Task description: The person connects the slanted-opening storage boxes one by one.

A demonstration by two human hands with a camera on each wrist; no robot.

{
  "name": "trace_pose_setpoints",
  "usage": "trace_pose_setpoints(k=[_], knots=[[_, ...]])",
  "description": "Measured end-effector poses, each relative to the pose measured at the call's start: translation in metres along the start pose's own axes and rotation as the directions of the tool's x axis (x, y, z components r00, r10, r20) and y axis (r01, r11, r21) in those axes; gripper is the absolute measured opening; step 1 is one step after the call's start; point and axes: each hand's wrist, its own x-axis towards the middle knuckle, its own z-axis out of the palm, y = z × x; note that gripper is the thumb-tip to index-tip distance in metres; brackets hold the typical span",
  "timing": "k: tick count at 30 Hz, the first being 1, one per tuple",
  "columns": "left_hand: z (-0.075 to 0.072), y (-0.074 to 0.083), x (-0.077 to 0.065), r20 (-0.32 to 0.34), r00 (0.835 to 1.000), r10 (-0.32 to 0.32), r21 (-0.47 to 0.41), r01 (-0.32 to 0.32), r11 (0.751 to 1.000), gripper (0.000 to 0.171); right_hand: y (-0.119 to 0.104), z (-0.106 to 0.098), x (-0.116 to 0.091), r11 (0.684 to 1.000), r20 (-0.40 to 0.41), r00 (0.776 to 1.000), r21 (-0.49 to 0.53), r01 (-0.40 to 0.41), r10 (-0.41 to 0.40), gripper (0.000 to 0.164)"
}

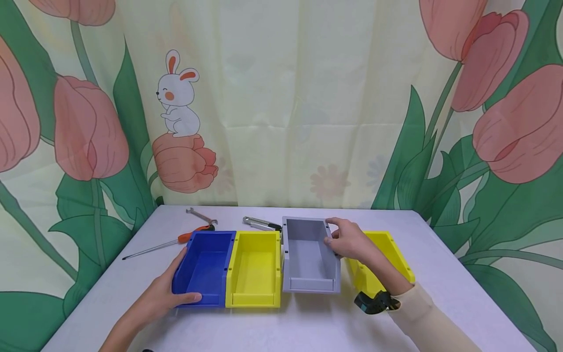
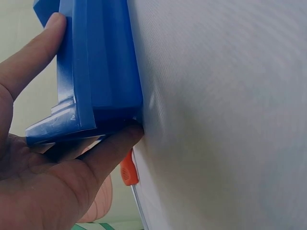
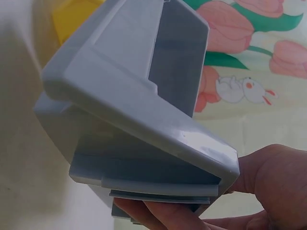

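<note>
A blue storage bin (image 1: 203,269) and a yellow storage bin (image 1: 253,269) stand side by side on the table. My left hand (image 1: 160,291) holds the blue bin at its near left corner, thumb by the front lip and fingers along the outer side, as the left wrist view also shows. To the right of the yellow bin, my right hand (image 1: 349,239) grips a grey storage bin (image 1: 311,254) by its right wall. That grey bin hangs above the table with a shadow below it. Fingers (image 3: 168,215) reach under its side flange in the right wrist view.
Another yellow bin (image 1: 387,249) sits beyond my right forearm, partly covered by it. Behind the bins lie an orange-handled screwdriver (image 1: 184,238), a wrench (image 1: 201,215) and a metal tool with black grips (image 1: 261,224). A printed curtain (image 1: 272,122) hangs behind the table (image 1: 308,327).
</note>
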Motion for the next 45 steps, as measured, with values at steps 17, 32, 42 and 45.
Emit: trace_pose_setpoints(k=[17,32,42,45], knots=[[-0.001,0.0,0.0,0.001,1.0,-0.001,0.02,0.001,1.0,0.14,-0.004,0.004,0.001,1.0,-0.005,1.0,-0.026,0.0,-0.001,0.065],[0.001,-0.004,0.0,0.003,1.0,0.02,0.047,-0.02,0.999,0.138,-0.009,0.001,0.007,0.955,-0.109,0.983,-0.275,0.112,-0.147,0.054],[0.001,-0.004,0.001,-0.002,1.0,0.028,0.047,-0.028,0.998,0.138,-0.031,0.018,0.011,0.906,-0.087,0.939,-0.306,0.294,-0.334,0.055],[0.001,-0.004,0.001,0.0,0.999,0.036,0.04,-0.036,0.999,0.137,-0.035,0.025,0.009,0.902,-0.046,0.936,-0.288,0.321,-0.348,0.059]])
